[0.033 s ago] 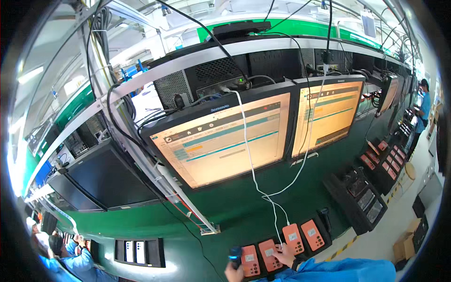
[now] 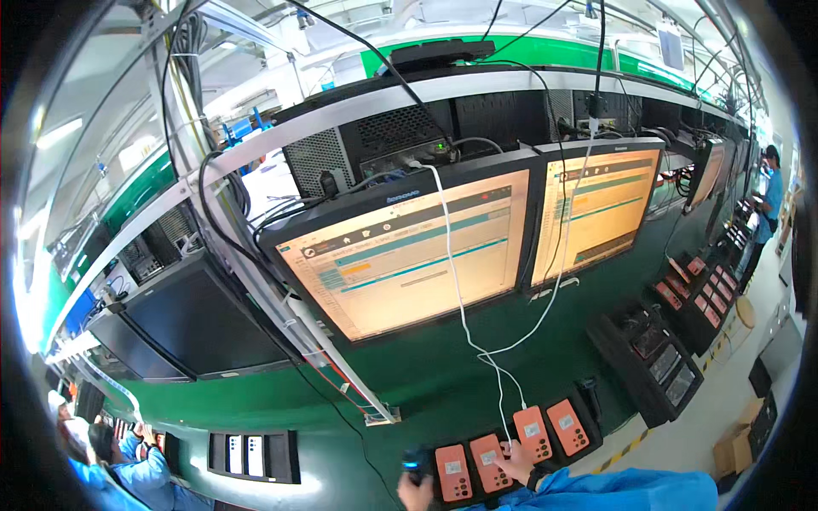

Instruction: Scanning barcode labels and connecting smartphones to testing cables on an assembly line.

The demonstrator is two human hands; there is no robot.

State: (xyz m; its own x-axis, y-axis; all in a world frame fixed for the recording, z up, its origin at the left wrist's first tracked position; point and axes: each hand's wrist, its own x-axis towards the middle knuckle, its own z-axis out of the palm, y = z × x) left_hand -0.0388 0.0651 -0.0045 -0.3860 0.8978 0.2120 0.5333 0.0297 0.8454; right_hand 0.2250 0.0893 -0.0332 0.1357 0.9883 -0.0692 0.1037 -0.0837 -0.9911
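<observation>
My left hand (image 2: 416,492) is closed round a black handheld scanner (image 2: 412,464) with a blue light on it, left of the phone tray. My right hand (image 2: 516,465) pinches the end of a white cable (image 2: 501,400) at the upper edge of a salmon-coloured phone (image 2: 489,465); the fingers hide whether the plug is in. To its right, another salmon phone (image 2: 532,433) has a second white cable at its top edge. Two more such phones (image 2: 453,473) (image 2: 567,427) lie at either end of the row, backs up with white labels, in a black tray (image 2: 596,439).
Two lit monitors (image 2: 409,264) (image 2: 596,213) hang above the green bench (image 2: 400,375), white cables trailing before them. A black tray (image 2: 290,460) with two white phones lies left. Black trays (image 2: 643,362) stand right. Co-workers (image 2: 128,468) (image 2: 769,200) are at far left and far right.
My left hand has shifted slightly left and away from the leftmost phone, with the scanner in it. My right hand stays at the phone with the cable.
</observation>
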